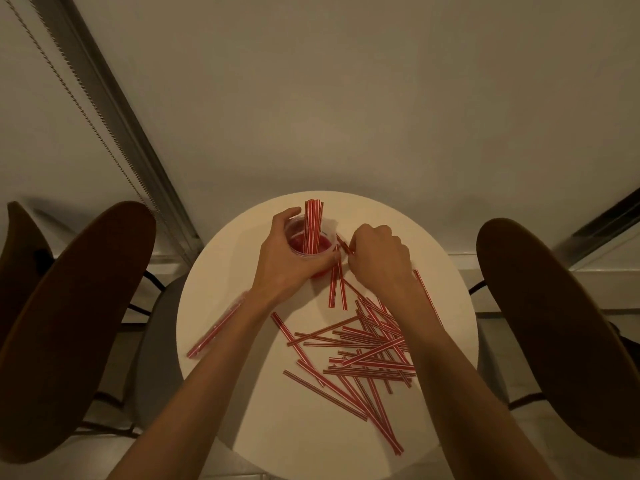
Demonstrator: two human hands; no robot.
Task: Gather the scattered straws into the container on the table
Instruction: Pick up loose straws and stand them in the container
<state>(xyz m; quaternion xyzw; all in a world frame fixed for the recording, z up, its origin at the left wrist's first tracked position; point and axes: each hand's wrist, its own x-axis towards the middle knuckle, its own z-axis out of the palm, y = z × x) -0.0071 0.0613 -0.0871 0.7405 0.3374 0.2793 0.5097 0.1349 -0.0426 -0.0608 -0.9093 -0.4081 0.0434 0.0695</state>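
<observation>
- Two bare arms [242, 386] reach in from 6 o'clock, closest to the camera, and cross over the round white tabletop [214, 368].
- Under the right arm, from the middle out to 4 o'clock, lies a big messy pile of straws [367, 348], red with white stripes, crossing over each other.
- At 9 o'clock, near the edge, lies a wrapped bundle [216, 327] of straws, apart from the pile.
- Up near 12 o'clock stands the container [323, 243], a clear cup with a red bottom. A bunch of standing straws [313, 223] is already inside it.
- The left hand [287, 261] is wrapped round the container and holds it steady.
- The right hand [377, 261] is just at 3 o'clock of the container, fingers curled in tight. It seems to pinch one straw [344, 244] close to the rim.
- Just below the cup, two straws [337, 285] lie side by side, touching or almost touching the left hand's fingertips.
- Dark chairs [79, 323] stand at 9 and 3 o'clock of the tabletop.
- I think the step is dropping a straw into the cup. Many are not in yet, so the job looks less than half done.
- Next, the straw has to tip upright and slide in past the ones already standing, while the cup is held so it does not fall.
</observation>
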